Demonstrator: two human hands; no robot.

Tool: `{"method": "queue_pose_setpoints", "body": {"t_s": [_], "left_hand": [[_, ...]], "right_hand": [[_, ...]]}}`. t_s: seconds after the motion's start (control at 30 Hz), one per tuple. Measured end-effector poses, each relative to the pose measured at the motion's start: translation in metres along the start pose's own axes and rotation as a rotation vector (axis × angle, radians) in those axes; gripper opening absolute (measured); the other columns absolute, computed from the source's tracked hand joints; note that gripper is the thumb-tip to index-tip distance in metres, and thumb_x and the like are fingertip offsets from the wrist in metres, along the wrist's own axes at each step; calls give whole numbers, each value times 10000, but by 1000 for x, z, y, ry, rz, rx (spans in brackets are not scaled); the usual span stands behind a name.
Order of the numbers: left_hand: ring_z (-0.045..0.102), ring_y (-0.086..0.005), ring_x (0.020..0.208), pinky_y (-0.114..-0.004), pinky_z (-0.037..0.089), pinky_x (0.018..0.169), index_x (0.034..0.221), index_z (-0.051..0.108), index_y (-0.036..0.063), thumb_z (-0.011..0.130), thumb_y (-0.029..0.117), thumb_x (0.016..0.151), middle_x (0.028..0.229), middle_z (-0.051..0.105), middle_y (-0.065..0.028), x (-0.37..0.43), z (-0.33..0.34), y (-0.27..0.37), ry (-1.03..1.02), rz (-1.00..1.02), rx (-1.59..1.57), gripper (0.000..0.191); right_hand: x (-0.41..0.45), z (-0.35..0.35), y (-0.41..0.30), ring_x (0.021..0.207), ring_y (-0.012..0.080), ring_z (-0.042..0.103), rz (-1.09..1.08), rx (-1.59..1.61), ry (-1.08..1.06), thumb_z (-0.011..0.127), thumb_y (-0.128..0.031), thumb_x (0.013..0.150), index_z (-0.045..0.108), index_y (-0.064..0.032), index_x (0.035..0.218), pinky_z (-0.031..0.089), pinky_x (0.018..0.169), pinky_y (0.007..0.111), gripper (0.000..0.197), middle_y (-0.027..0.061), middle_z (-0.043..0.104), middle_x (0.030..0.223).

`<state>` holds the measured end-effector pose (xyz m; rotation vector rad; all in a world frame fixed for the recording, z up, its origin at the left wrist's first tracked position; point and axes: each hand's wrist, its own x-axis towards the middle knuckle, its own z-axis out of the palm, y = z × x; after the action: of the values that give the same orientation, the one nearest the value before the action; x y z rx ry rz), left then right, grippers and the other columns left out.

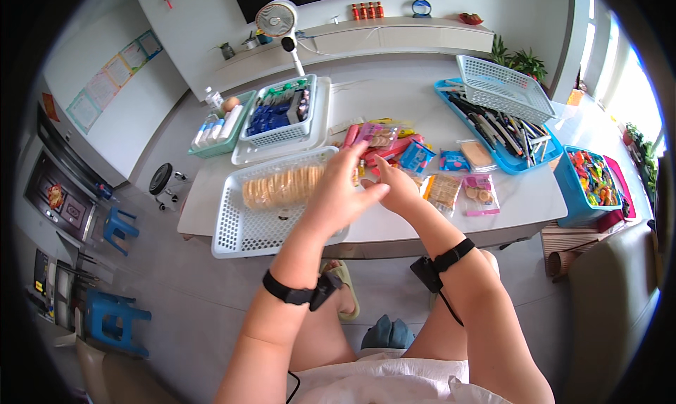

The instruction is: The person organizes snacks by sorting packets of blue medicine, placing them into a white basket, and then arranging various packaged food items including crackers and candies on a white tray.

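Note:
My left hand [338,193] is held over the right edge of a white perforated plastic basket [240,235], its thumb and fingers apart. Inside that basket lies a long clear-wrapped stack of round biscuits [280,187], its right end behind my hand. To the right, my right hand [396,190] hovers near the heap of snacks with its fingers apart and nothing seen in it. Beyond both hands are a pink-edged bag of round biscuits [379,136], red-wrapped sticks [388,151] and a blue packet [416,157]. Close to my right wrist lies a clear packet of flat crackers [443,190].
At the back left, a basket of blue packets [272,116] stands on a white lid [327,108], beside a green basket [195,151]. A blue tray of pens [504,132] sits at the right under a tilted grey basket [507,90]. A blue toy bin [581,208] stands beyond the table's right end.

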<state>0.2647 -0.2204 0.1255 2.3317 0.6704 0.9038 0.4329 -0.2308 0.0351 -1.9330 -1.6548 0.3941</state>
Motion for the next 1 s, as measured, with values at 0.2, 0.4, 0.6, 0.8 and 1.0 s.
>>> {"method": "queue_pose_setpoints", "body": {"t_s": [0.2,0.4,0.6,0.8,1.0], "left_hand": [[469,-347,1252,-401,389,1048,1346,444,-14,777,238,758,1336,482,-232,-1,88,-15,-183,67,-102,722],[430,-415,1277,-419,385,1059,1342,462,21,814,244,684,1381,403,-298,13,119,-41,-275,-81,235,779],[332,-412,1357,-587,354,1044,1368,455,113,843,194,616,1420,358,-266,32,137,-46,-256,-139,381,850],[291,-403,1386,-650,300,1047,1386,448,147,838,200,622,1453,329,-246,32,144,-54,-308,-195,516,859],[455,-388,1262,-620,306,1030,1346,466,76,758,427,721,1303,505,-252,46,162,-77,-118,-25,230,774]], "right_hand": [[-30,-42,47,920,336,654,140,-75,121,611,-266,808,596,-80,1213,521,788,441,445,156,688,948],[-38,-90,106,987,308,644,368,-150,186,688,-256,755,653,-83,1164,509,863,394,445,146,685,993],[-29,-111,145,1017,305,634,551,-205,195,716,-321,736,686,-94,1109,497,903,367,437,158,670,1089],[-12,-81,137,1140,305,556,239,-261,141,721,-147,713,666,-101,1115,455,955,367,408,111,640,1149],[10,-62,147,1369,279,347,156,-498,124,725,-125,725,500,-174,1354,240,1142,453,670,42,520,1364]]}}
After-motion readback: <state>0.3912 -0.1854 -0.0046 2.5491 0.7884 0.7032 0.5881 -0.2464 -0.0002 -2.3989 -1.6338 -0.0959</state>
